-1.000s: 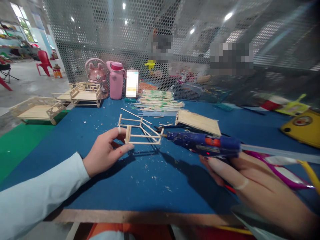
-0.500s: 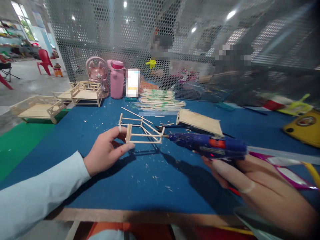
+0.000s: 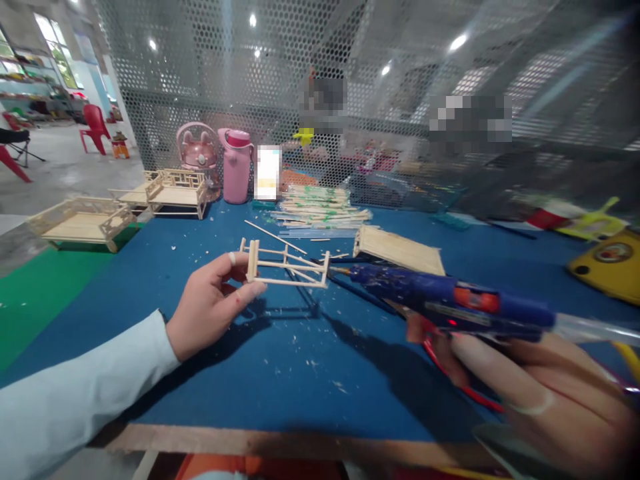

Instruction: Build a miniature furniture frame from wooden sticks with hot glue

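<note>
With the clock centred on the stick frame (image 3: 287,265), the bare front of the counter (image 3: 260,400) lies nearest, at six o'clock. At eight, the left hand (image 3: 207,310) pinches the frame's doubled end post between thumb and fingers. The frame seems held just above the surface, its shadow beneath it. At four, the right hand (image 3: 530,380) has its fingers closed around the glue gun (image 3: 440,300), a red cord (image 3: 477,395) below it. The gun's nozzle points towards nine, at the frame's right corner post; whether it touches cannot be told.

The step in hand looks like gluing that corner joint. The next move would call for a steady left grip and a small, exact dab, with fingers clear of the hot tip.

Just beyond, at eleven, lies a loose stick (image 3: 275,237). Just short of three, behind the gun, a slatted wooden panel (image 3: 400,249) sits near the barrel and could be knocked. Farther out are a yellow case (image 3: 610,257) at three, small wooden beds (image 3: 80,223) between nine and ten, and bundled sticks (image 3: 317,203) at one. A pink bottle (image 3: 237,170) stands at eleven, a bright phone (image 3: 268,172) just beside it. The perforated screen (image 3: 210,73) closes off the far side.
</note>
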{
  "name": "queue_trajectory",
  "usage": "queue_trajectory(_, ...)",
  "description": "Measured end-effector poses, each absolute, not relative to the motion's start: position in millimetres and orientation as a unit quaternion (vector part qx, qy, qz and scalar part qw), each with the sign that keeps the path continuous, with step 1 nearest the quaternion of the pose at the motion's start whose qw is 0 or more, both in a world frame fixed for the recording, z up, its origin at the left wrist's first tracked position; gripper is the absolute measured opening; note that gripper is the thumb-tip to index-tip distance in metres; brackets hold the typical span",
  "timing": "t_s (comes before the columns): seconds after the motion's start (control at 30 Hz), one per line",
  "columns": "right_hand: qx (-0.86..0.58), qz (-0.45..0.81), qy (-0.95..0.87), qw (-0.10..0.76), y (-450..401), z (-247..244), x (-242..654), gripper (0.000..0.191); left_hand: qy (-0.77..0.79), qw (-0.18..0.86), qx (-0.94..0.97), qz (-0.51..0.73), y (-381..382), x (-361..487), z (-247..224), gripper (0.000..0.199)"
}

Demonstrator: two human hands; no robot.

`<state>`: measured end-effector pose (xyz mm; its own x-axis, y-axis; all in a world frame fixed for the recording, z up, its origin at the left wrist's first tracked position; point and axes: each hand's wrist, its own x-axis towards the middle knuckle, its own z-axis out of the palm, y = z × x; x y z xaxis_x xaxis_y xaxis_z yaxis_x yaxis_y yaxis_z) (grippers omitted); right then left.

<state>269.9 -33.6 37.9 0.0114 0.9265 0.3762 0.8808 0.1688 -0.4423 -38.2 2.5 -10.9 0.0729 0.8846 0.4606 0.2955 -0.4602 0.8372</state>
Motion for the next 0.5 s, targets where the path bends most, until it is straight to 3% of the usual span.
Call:
queue_trajectory(0.17,-0.585,0.144,-0.744,0.289,-31.4,42.1,271.5,0.04,0.458,0.241,0.675,0.526,0.1,-38.3,-1.8,0.023)
queue_trajectory(0.5,-0.585,0.129,-0.735,0.318,-32.4,52.6,255.2,0.052,0.485,0.1,0.71,0.5,15.3,-40.4,35.3,0.028)
